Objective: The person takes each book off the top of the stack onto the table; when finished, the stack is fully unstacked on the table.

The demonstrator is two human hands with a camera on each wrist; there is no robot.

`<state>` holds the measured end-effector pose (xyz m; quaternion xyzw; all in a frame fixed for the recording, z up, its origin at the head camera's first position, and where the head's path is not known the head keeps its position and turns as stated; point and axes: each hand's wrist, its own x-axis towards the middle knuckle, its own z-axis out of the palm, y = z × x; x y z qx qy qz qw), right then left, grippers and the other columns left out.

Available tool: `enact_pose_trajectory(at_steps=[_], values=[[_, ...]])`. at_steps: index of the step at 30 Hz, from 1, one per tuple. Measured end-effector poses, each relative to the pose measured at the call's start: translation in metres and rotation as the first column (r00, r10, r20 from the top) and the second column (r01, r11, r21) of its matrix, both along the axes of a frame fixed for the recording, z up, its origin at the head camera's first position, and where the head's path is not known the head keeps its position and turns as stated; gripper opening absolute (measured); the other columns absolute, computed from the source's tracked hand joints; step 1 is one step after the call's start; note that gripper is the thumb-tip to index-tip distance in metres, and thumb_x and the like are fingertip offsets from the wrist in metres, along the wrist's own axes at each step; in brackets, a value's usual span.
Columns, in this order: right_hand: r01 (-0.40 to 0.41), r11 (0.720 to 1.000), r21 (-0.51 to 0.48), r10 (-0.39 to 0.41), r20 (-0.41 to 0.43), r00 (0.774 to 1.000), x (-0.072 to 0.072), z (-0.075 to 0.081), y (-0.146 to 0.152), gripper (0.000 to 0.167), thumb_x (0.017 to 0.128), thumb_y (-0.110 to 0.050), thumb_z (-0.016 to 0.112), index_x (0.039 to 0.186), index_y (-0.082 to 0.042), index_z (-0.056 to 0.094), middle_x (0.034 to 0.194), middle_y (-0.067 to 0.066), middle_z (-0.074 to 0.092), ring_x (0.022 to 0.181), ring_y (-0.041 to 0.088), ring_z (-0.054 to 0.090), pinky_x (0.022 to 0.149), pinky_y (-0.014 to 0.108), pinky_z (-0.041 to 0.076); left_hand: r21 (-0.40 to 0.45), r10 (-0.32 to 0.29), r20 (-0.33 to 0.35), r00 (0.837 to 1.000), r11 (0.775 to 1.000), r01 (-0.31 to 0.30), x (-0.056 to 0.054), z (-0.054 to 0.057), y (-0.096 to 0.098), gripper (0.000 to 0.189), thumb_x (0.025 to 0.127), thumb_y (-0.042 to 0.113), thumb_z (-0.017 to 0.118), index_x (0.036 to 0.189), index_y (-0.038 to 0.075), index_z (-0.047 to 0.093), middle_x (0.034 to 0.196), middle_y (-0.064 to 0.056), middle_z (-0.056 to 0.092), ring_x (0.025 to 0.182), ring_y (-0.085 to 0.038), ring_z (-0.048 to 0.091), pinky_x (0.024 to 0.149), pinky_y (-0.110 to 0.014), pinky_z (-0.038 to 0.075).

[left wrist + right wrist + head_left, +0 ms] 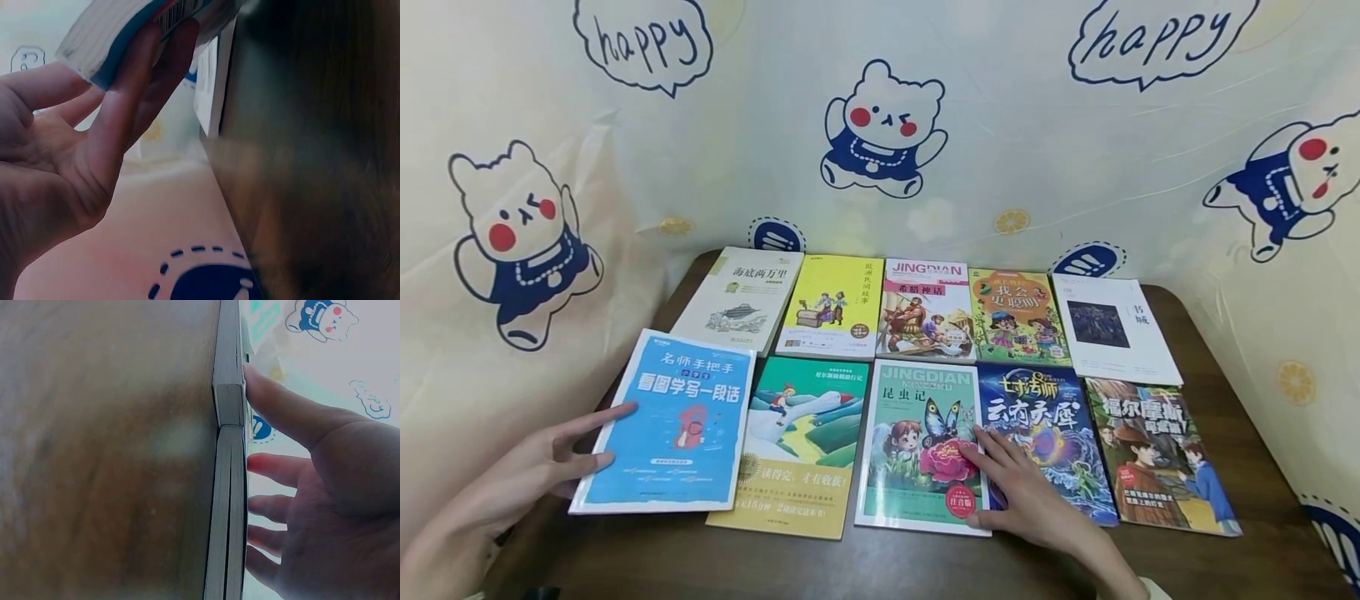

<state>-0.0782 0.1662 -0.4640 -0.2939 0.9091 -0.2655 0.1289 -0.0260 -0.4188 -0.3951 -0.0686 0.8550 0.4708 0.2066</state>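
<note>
My left hand (pixel 527 471) grips a blue-covered book (pixel 662 433) by its left side. In the left wrist view, fingers (pixel 134 69) lie against its barcoded back cover and its page edges (pixel 103 34) show. That book is tilted and overlaps a green and yellow book (pixel 805 454) with a white goose on it. My right hand (pixel 1037 496) rests flat across the seam between a green insect book (pixel 917 467) with a pink flower and a dark blue book (pixel 1052 425). In the right wrist view, its straight fingertips touch the covers.
Along the back of the brown table (pixel 925 567) lie a cream book (pixel 737 300), a yellow book (pixel 835 304), a Greek-myth book (pixel 925 308), an orange-green book (pixel 1015 317) and a white book (pixel 1120 329). A detective book (pixel 1165 458) lies front right. Bear-print cloth (pixel 1000 150) surrounds the table.
</note>
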Motion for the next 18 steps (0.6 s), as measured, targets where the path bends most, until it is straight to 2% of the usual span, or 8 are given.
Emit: enact_pose_trajectory(at_steps=[2, 3, 6, 8, 9, 13, 16, 18], values=[[0.004, 1.0, 0.004, -0.004, 0.012, 1.0, 0.0, 0.0, 0.0, 0.086, 0.079, -0.051, 0.072, 0.15, -0.018, 0.036, 0.158, 0.014, 0.021, 0.141, 0.045, 0.016, 0.101, 0.074, 0.02, -0.051, -0.029, -0.017, 0.999, 0.998, 0.028, -0.001, -0.002, -0.006, 0.066, 0.099, 0.02, 0.054, 0.153, 0.004, 0.02, 0.148, -0.037, 0.005, 0.104, -0.037, 0.054, 0.07, -0.026, 0.052], [0.007, 1.0, 0.007, -0.007, 0.02, 1.0, 0.0, -0.001, 0.0, 0.086, 0.079, -0.051, 0.072, 0.15, -0.019, 0.036, 0.158, 0.013, 0.021, 0.142, 0.044, 0.015, 0.101, 0.074, 0.019, -0.073, -0.043, -0.031, 0.999, 0.997, 0.041, -0.002, -0.004, -0.009, 0.065, 0.098, 0.019, 0.054, 0.152, 0.002, 0.021, 0.149, -0.038, 0.002, 0.11, -0.042, 0.047, 0.077, -0.029, 0.05], [0.012, 1.0, 0.013, -0.013, 0.032, 0.999, 0.0, -0.001, 0.0, 0.086, 0.079, -0.05, 0.073, 0.151, -0.02, 0.035, 0.159, 0.012, 0.02, 0.142, 0.043, 0.014, 0.102, 0.073, 0.018, -0.1, -0.069, -0.063, 0.996, 0.993, 0.063, -0.005, -0.005, -0.016, 0.063, 0.096, 0.013, 0.055, 0.15, -0.003, 0.024, 0.15, -0.039, 0.0, 0.122, -0.054, 0.023, 0.102, -0.052, 0.035], [0.011, 1.0, 0.014, -0.012, 0.029, 1.0, 0.0, -0.001, 0.0, 0.086, 0.079, -0.05, 0.073, 0.151, -0.019, 0.035, 0.159, 0.012, 0.02, 0.142, 0.043, 0.014, 0.102, 0.073, 0.018, -0.138, -0.073, -0.059, 0.996, 0.988, 0.064, -0.007, -0.007, -0.019, 0.063, 0.095, 0.011, 0.056, 0.149, -0.003, 0.026, 0.149, -0.04, 0.004, 0.123, -0.057, 0.016, 0.099, -0.068, 0.023], [0.011, 1.0, 0.014, -0.011, 0.026, 1.0, 0.0, -0.001, 0.0, 0.087, 0.079, -0.05, 0.073, 0.15, -0.019, 0.035, 0.159, 0.012, 0.02, 0.142, 0.043, 0.014, 0.102, 0.073, 0.019, -0.16, -0.071, -0.049, 0.996, 0.985, 0.062, -0.008, -0.007, -0.019, 0.064, 0.094, 0.011, 0.057, 0.149, -0.003, 0.027, 0.148, -0.041, 0.005, 0.123, -0.058, 0.017, 0.092, -0.074, 0.021], [0.006, 1.0, 0.005, -0.006, 0.012, 1.0, 0.0, -0.001, 0.001, 0.087, 0.078, -0.053, 0.072, 0.15, -0.019, 0.036, 0.158, 0.014, 0.022, 0.141, 0.045, 0.016, 0.101, 0.074, 0.02, -0.295, -0.068, 0.013, 0.998, 0.953, 0.069, -0.015, -0.01, -0.022, 0.062, 0.094, 0.012, 0.058, 0.149, 0.002, 0.032, 0.143, -0.042, 0.016, 0.113, -0.052, 0.035, 0.086, -0.057, 0.041], [0.003, 1.0, -0.004, -0.003, -0.001, 1.0, 0.0, 0.0, 0.001, 0.086, 0.079, -0.053, 0.071, 0.15, -0.018, 0.037, 0.157, 0.015, 0.023, 0.14, 0.046, 0.018, 0.1, 0.074, 0.021, -0.325, -0.049, 0.04, 0.998, 0.944, 0.06, -0.02, -0.014, -0.021, 0.059, 0.092, 0.01, 0.057, 0.147, 0.002, 0.036, 0.141, -0.043, 0.016, 0.114, -0.053, 0.034, 0.087, -0.059, 0.04], [0.004, 1.0, -0.007, -0.004, -0.003, 1.0, 0.001, 0.0, 0.0, 0.086, 0.079, -0.053, 0.071, 0.15, -0.018, 0.037, 0.157, 0.015, 0.023, 0.14, 0.046, 0.018, 0.1, 0.074, 0.021, -0.326, -0.033, 0.05, 0.998, 0.944, 0.048, -0.022, -0.017, -0.02, 0.058, 0.091, 0.007, 0.057, 0.146, 0.001, 0.038, 0.141, -0.044, 0.013, 0.118, -0.057, 0.026, 0.091, -0.069, 0.029]])
